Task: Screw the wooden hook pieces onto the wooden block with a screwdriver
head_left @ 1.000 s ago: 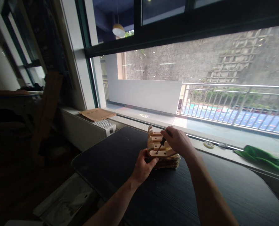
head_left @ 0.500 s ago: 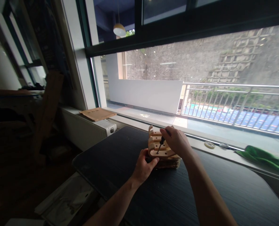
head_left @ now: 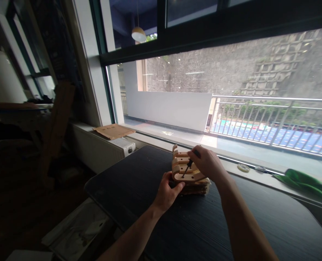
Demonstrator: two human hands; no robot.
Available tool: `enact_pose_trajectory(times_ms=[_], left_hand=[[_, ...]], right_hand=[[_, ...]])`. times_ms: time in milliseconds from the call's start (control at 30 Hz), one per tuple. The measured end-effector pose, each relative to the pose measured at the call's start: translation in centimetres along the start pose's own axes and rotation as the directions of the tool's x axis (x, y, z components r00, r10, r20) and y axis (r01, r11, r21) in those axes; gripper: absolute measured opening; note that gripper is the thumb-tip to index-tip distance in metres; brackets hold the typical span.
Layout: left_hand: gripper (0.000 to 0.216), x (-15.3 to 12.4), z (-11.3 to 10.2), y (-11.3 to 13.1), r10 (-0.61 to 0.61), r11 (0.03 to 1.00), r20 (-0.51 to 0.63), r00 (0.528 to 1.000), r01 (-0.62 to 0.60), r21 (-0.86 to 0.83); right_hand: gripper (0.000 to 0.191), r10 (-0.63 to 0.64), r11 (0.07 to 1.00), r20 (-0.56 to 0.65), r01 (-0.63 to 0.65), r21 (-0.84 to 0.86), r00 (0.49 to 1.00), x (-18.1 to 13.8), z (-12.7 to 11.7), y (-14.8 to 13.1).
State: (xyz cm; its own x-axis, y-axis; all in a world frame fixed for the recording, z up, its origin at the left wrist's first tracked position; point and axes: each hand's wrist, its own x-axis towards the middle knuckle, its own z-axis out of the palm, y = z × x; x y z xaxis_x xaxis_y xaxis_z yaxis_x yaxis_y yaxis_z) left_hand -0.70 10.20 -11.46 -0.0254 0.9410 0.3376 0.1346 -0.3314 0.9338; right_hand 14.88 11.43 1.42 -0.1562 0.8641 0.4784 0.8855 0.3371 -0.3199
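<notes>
A screwdriver (head_left: 188, 165) with a dark handle is gripped in my right hand (head_left: 208, 162). It slants down to the left, and its tip meets the nearest curved wooden hook (head_left: 188, 177) by a small hole. Several such pale hooks, each with an upturned left end and dark holes, lie in a row on a rough-edged wooden block (head_left: 197, 189). My left hand (head_left: 168, 190) pinches the near left corner, with the thumb in front and fingers behind; the fingertips are partly hidden. My right hand covers the hooks' right ends.
The block rests on a black table (head_left: 133, 177) by a window. Along the sill lie a brown envelope (head_left: 114, 131), a roll of tape (head_left: 243, 167) and a green cloth (head_left: 305, 185). A white radiator (head_left: 124, 145) stands beyond the table's left side.
The view has shifted slightly, moving everything a little to the right. My right hand has turned a little around the screwdriver; my left hand keeps its hold.
</notes>
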Motion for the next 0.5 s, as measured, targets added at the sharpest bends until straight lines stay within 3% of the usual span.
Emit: enact_pose_trajectory(times_ms=[100,333,500], left_hand=[[0.031,0.1,0.0,-0.1,-0.001,1.000,-0.006,1.000,0.001,-0.008],[0.030,0.0,0.0,0.3,0.001,1.000,0.001,1.000,-0.001,0.021],[0.029,0.0,0.0,0.3,0.006,1.000,-0.002,1.000,-0.006,0.014]], right_hand=[[0.029,0.023,0.999,0.003,-0.023,-0.023,1.000,-0.1,-0.2,-0.1],[0.023,-0.126,0.990,0.050,0.122,0.068,0.991,-0.4,-0.6,-1.2],[0.028,-0.057,0.998,-0.020,0.057,-0.012,0.998,-0.1,0.3,-0.8]])
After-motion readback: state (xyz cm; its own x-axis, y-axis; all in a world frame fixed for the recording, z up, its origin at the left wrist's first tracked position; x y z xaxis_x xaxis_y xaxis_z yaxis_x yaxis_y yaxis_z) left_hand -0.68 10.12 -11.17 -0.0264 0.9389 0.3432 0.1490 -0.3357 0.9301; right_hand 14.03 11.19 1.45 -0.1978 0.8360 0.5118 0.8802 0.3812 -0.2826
